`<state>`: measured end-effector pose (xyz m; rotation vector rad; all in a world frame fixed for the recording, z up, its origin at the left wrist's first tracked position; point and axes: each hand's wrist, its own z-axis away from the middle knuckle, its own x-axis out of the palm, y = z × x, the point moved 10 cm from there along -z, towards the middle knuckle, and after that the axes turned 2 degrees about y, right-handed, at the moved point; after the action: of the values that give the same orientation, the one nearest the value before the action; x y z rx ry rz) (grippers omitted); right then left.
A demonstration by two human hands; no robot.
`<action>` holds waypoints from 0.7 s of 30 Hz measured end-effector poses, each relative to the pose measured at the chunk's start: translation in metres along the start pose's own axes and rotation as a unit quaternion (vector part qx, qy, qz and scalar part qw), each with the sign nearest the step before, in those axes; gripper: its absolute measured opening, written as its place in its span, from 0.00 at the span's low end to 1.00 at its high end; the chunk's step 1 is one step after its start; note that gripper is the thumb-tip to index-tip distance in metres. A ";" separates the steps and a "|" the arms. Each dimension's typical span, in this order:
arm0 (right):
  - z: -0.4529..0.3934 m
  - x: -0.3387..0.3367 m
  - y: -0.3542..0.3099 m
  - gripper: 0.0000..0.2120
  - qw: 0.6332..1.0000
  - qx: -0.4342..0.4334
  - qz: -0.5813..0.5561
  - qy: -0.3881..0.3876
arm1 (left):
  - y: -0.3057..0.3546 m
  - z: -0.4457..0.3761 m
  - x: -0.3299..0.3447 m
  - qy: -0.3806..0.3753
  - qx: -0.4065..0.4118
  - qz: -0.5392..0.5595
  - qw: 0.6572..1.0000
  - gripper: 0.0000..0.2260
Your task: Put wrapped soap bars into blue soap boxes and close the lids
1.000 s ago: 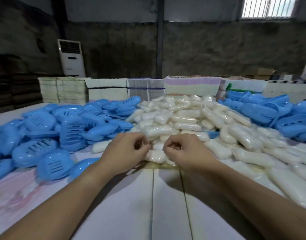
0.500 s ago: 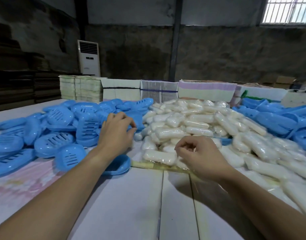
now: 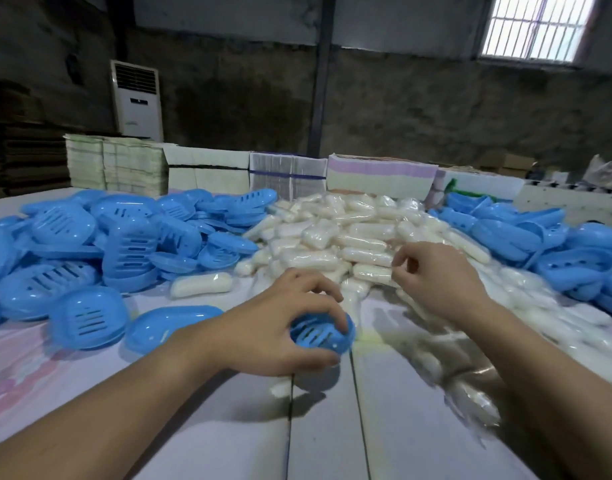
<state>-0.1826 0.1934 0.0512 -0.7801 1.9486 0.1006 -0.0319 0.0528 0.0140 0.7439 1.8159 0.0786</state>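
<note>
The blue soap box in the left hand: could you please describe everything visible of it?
The blue soap box is a glossy, rounded piece of light blue plastic with rows of slots across its visible face. The left hand grips it from above, fingers curled over its far edge, thumb at the near side. It sits tilted just above the white table. Motion blur hides finer detail.

Rough, dark concrete wall (image 3: 418, 109) seen at the back, split by a dark vertical post (image 3: 320, 74). Daylight is admitted through a barred window (image 3: 536, 26) at top right. White standing air conditioner (image 3: 137, 98) is placed against the wall at left. Stacked flat cartons (image 3: 207, 168) are lined along the far edge of the white table (image 3: 332, 445).
</note>
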 end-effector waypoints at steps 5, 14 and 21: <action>0.010 0.020 0.033 0.16 0.993 0.052 0.043 -0.095 | -0.018 0.005 -0.007 -0.038 -0.047 -0.045 0.997 0.23; 0.002 0.035 0.023 0.25 0.981 0.013 0.181 -0.070 | -0.036 0.010 0.003 -0.091 -0.134 -0.037 0.986 0.36; -0.005 0.031 0.014 0.19 0.982 -0.011 0.184 -0.035 | -0.035 0.025 0.000 -0.184 -0.145 0.077 0.969 0.35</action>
<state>-0.2036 0.1878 0.0241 -0.4169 2.0066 0.3673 -0.0256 0.0170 -0.0094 0.6407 1.3553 0.2842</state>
